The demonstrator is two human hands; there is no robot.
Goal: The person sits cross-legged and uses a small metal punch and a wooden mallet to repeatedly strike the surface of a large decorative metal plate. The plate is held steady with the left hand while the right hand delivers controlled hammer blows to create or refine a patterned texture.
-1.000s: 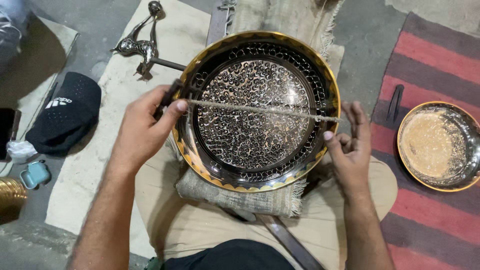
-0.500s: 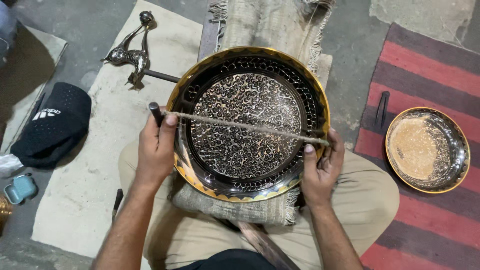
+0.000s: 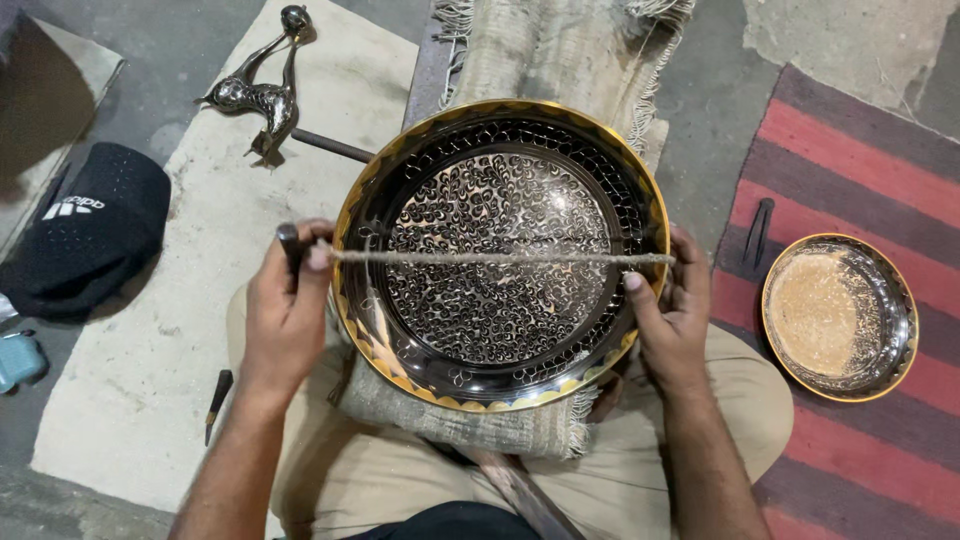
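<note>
Seated cross-legged, the person holds both forearms out over the knees. The left hand [image 3: 285, 310] grips a dark handle at the left rim of the engraved brass tray [image 3: 500, 255]; the right hand [image 3: 672, 315] pinches the other end at the right rim. Between them a thin rod [image 3: 490, 258] lies level, its long axis running left to right across the tray's middle, resting on burlap in the lap.

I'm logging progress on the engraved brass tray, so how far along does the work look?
Looks done: the large round black-and-gold engraved tray carries dense pattern across its centre and inner wall. In hand: the left hand and right hand stretch a thin cord straight across its rim. Apparently left: the smaller round brass dish on the red striped rug shows a plain centre, no pattern.
</note>
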